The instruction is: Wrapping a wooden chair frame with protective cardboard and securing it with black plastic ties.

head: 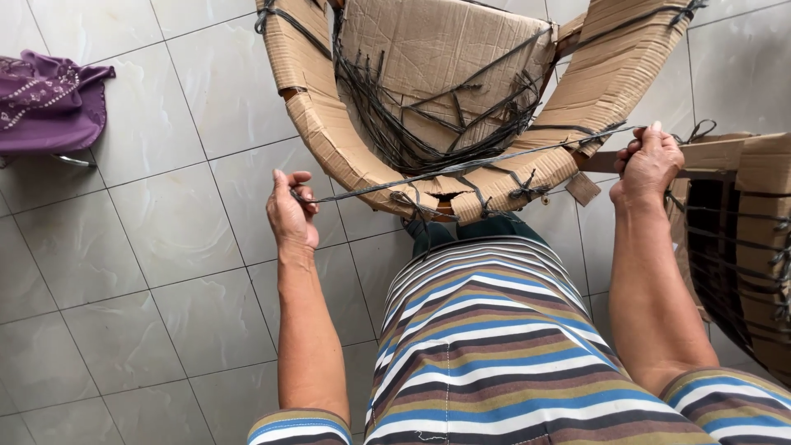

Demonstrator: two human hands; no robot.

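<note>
Cord (461, 167) runs taut between your two grips: your left hand (292, 216) pinches one end at centre left of the frame, and your right hand (648, 165) is fisted tight round the other at upper right. Judging from that, keep an even pull so the cord bites flat across the cardboard-wrapped chair (428, 99) at top centre. No open container shows; cardboard encloses the chair frame. A purple cloth (45, 103) lies upper left on the tiled floor (165, 272).
</note>
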